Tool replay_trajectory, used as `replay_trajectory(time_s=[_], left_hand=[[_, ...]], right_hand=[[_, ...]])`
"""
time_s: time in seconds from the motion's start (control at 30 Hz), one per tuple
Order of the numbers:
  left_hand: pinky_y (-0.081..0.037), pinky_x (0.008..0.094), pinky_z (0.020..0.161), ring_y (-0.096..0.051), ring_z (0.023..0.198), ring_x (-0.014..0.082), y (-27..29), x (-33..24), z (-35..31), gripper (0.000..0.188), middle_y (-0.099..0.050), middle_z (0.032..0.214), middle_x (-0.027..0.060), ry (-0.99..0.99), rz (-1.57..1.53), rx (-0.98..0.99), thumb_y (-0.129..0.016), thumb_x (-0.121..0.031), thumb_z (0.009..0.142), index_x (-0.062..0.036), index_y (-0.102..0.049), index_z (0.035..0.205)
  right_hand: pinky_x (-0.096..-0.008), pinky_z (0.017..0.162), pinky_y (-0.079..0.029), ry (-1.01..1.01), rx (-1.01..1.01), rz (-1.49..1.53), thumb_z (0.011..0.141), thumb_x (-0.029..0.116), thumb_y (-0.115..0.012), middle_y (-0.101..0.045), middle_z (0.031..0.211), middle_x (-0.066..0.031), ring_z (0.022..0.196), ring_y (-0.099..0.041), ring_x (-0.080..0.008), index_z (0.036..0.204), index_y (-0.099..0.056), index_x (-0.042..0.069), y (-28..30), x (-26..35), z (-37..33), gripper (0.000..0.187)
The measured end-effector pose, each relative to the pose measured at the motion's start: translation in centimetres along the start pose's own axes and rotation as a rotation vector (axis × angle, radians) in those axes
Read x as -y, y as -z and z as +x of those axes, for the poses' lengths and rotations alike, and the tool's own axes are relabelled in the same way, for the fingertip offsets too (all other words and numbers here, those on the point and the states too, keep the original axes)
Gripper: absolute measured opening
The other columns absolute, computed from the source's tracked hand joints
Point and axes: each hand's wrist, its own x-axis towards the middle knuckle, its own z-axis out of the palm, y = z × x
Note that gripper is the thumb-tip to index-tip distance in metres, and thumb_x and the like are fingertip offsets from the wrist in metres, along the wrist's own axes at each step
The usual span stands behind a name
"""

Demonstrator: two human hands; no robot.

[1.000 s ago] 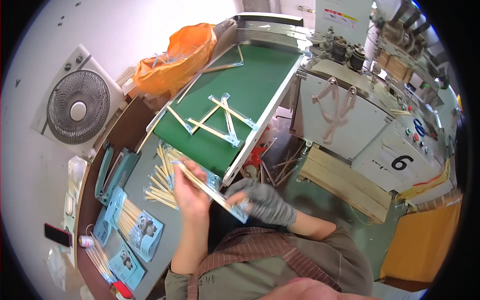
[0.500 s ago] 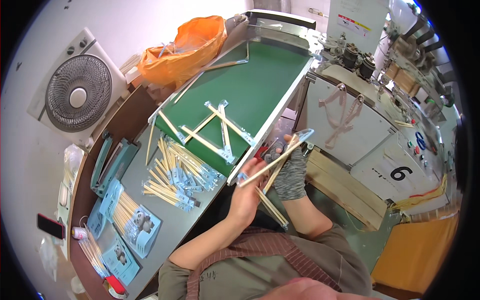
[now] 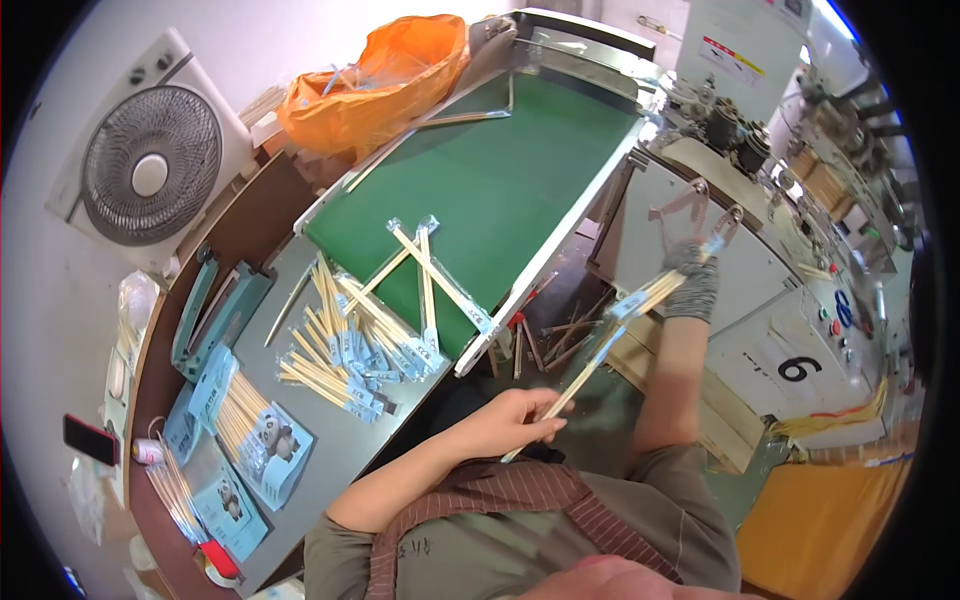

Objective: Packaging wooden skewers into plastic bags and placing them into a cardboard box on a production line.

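My left hand [image 3: 512, 421] pinches the lower end of a long packaged pair of wooden chopsticks [image 3: 600, 345] in a clear sleeve with a blue end. My right hand [image 3: 692, 281], in a grey glove, grips the upper end of the same pack, out over the gap to the right of the green conveyor belt [image 3: 520, 170]. The pack slants from lower left to upper right. A heap of similar chopstick packs [image 3: 350, 345] lies on the grey table [image 3: 330, 450] to my left. A few packs [image 3: 432, 270] lie crossed on the belt.
An orange plastic bag [image 3: 375, 80] sits at the belt's far end. A white fan [image 3: 150, 175] stands at left. Blue printed sleeves [image 3: 265, 445] and a heat sealer [image 3: 215, 310] lie on the table. Fallen sticks [image 3: 555, 340] litter the floor. Machinery [image 3: 760, 200] stands at right.
Both hands have swung from the table's heap to the right, past the belt's edge, carrying one chopstick pack. The right hand has risen and stretched farther away.
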Motion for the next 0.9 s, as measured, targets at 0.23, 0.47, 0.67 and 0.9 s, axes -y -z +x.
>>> replay_trajectory(time_s=[0.23,0.47,0.67,0.9], left_hand=[[-0.037,0.0213,0.049,-0.045,0.053,0.0045,3.8,-3.2,-2.8,0.021,-0.051,0.059,-0.0032,-0.126,0.201,-0.297,-0.046,-0.021,0.096,-0.0039,-0.059,0.094],[-0.035,0.019,0.048,-0.043,0.051,0.0035,3.3,-2.7,-6.3,0.026,-0.052,0.064,-0.0021,-0.12,-0.284,-0.386,-0.045,-0.019,0.096,-0.0044,-0.055,0.116],[-0.049,0.0346,0.065,-0.061,0.069,0.0278,9.3,2.1,-10.7,0.042,-0.062,0.074,0.0115,0.001,0.481,-1.187,-0.059,-0.027,0.087,-0.0017,-0.052,0.12],[-0.049,0.0298,0.072,-0.062,0.08,0.0193,19.6,7.6,-11.8,0.049,-0.064,0.087,0.0117,0.147,0.463,-1.34,-0.067,-0.015,0.078,0.0008,-0.049,0.121]], right_hand=[[-0.0206,0.064,-0.04,-0.185,0.485,-1.191,0.084,0.039,-0.063,-0.052,0.093,-0.0024,0.075,-0.049,-0.008,0.106,-0.055,0.003,-9.6,-12.2,-7.5,0.043],[-0.0312,0.071,-0.045,0.025,1.054,-1.911,0.074,0.022,-0.069,-0.056,0.085,-0.0059,0.08,-0.054,-0.0203,0.1,-0.062,0.005,-12.2,-19.0,-8.4,0.031],[-0.0315,0.054,-0.043,0.105,0.783,-2.103,0.086,0.021,-0.06,-0.053,0.068,-0.0059,0.058,-0.049,-0.0173,0.087,-0.062,0.003,-11.8,-19.7,-7.5,0.018],[-0.0352,0.058,-0.046,0.032,0.815,-2.677,0.083,0.043,-0.062,-0.062,0.071,-0.0112,0.063,-0.06,-0.0242,0.102,-0.06,0.005,-11.7,-28.4,-5.0,0.043]])
